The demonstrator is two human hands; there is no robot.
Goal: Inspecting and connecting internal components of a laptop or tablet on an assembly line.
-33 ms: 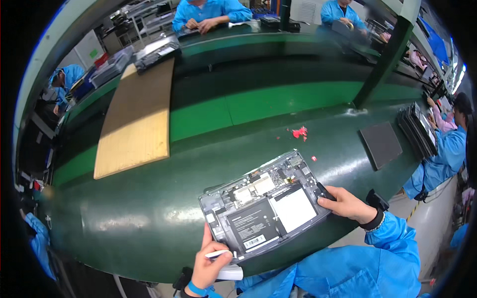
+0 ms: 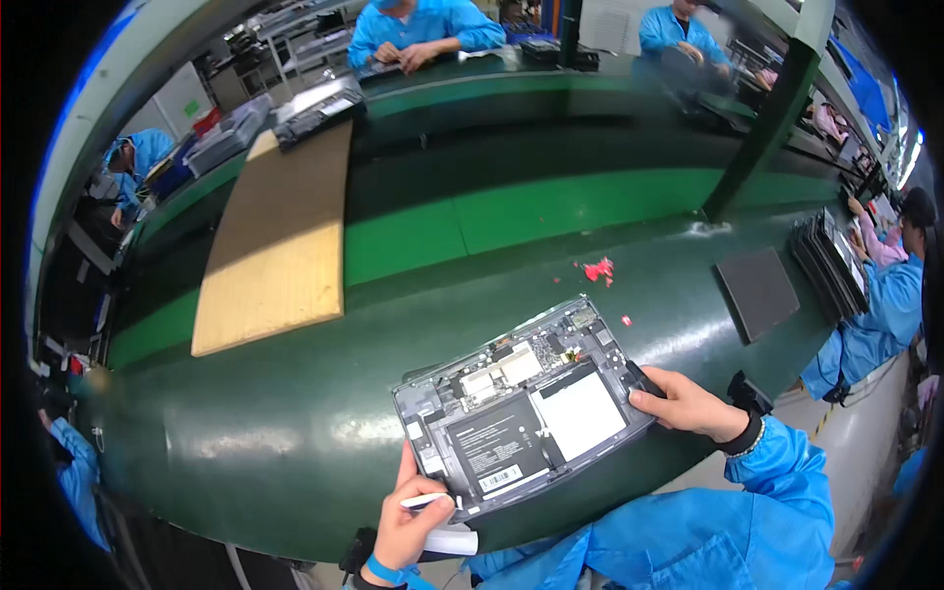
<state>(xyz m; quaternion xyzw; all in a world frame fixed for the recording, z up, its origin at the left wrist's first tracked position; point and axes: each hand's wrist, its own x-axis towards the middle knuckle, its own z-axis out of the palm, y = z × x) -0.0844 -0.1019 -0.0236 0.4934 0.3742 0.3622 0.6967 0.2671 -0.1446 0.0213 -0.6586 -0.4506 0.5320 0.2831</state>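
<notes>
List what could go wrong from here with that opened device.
The slim white object pinched in the left hand is near the exposed black battery; a slip might nick it. The opened device is held at its two ends, so if the right hand loosened, it could tip. Loose red scraps lie beyond its far edge; one might get inside.

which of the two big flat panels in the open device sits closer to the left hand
The black panel, with printed white text; the other, the white panel, sits nearer the right hand.
</notes>
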